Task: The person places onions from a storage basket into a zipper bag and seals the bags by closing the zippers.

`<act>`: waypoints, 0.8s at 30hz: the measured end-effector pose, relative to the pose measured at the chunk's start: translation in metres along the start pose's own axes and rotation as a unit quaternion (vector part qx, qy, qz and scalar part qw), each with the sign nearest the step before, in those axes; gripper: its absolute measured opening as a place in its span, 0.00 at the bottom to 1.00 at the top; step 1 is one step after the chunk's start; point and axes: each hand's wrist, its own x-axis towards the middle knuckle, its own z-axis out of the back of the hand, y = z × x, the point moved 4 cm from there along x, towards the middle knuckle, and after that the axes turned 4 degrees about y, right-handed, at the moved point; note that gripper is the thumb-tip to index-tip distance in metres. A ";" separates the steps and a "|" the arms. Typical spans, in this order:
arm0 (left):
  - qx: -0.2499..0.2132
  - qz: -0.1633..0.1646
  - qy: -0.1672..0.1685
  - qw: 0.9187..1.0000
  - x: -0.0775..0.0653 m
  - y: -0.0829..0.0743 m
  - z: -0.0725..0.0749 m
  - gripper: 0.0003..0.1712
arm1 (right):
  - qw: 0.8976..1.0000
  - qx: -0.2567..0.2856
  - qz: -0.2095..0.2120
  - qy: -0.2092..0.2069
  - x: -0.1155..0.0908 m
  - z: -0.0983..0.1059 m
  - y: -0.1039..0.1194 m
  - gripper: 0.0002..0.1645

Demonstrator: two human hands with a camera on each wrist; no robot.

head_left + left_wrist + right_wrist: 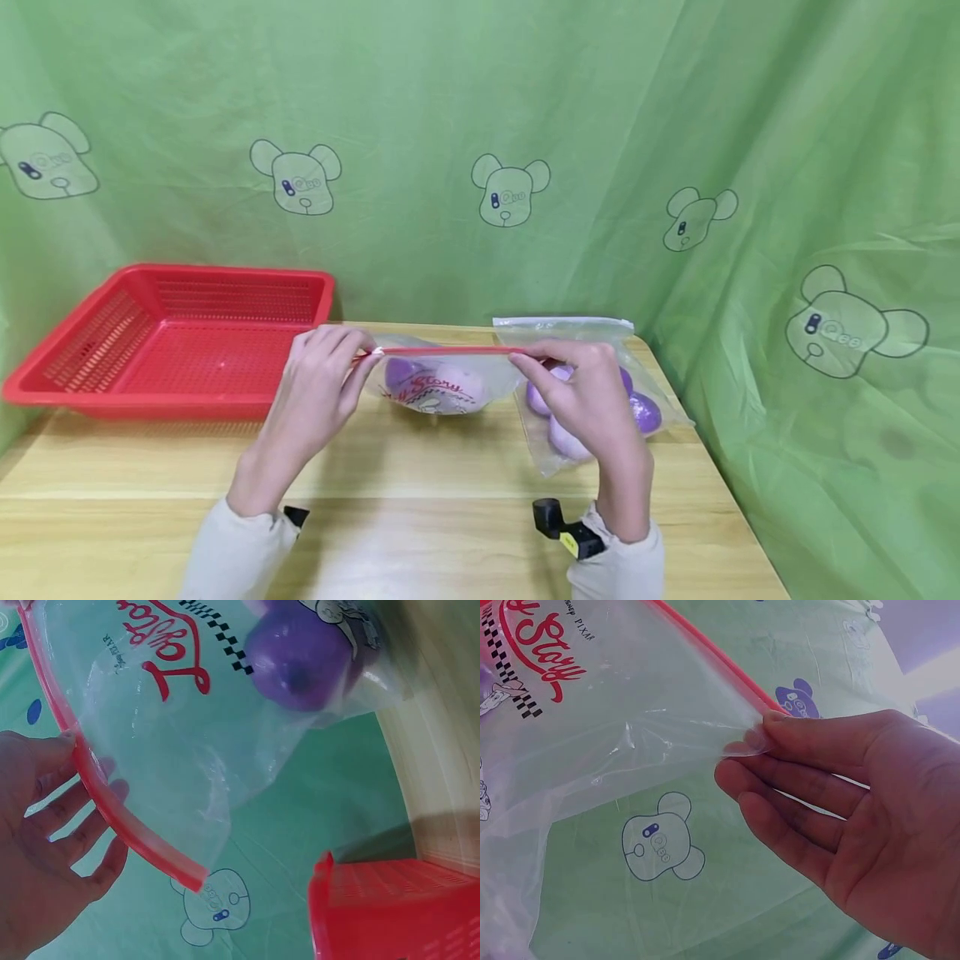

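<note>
A clear zip bag (438,387) with red "Toy Story" print hangs between my two hands, its red zip edge stretched level at the top. My left hand (322,371) pinches the zip edge near its left end, thumb on one side and fingers behind. At the other end my right hand (588,392) pinches the top corner between thumb and fingers. Low in the bag lie a purple ball (300,660) and paler round things. Just behind my right hand, a second clear zip bag (536,437) lies on the table with several purple and lilac balls (645,412) inside.
A red plastic basket (217,358) with perforated walls stands at the back left of the wooden table (420,517). A green curtain (420,92) printed with bear heads hangs behind the table and along its right side.
</note>
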 end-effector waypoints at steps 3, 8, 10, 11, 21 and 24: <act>-0.004 0.012 -0.002 1.000 0.000 0.004 0.000 0.08 | 1.000 0.000 -0.006 -0.004 0.000 0.001 -0.003 0.05; -0.007 0.028 -0.003 1.000 -0.001 0.011 0.002 0.08 | 1.000 -0.009 -0.016 -0.012 0.001 0.003 -0.007 0.04; -0.007 0.033 -0.004 0.999 -0.002 0.013 0.002 0.07 | 1.000 -0.011 -0.019 -0.014 0.001 0.003 -0.008 0.04; -0.007 0.034 -0.005 0.999 -0.002 0.015 0.002 0.07 | 1.000 -0.012 -0.019 -0.014 0.001 0.003 -0.008 0.04; 0.004 0.046 -0.017 0.999 -0.006 0.024 0.010 0.06 | 0.999 -0.001 -0.032 -0.020 0.000 0.002 -0.020 0.04; 0.010 0.046 -0.023 0.999 -0.005 0.025 0.014 0.06 | 0.999 0.007 -0.036 -0.025 -0.001 0.002 -0.024 0.04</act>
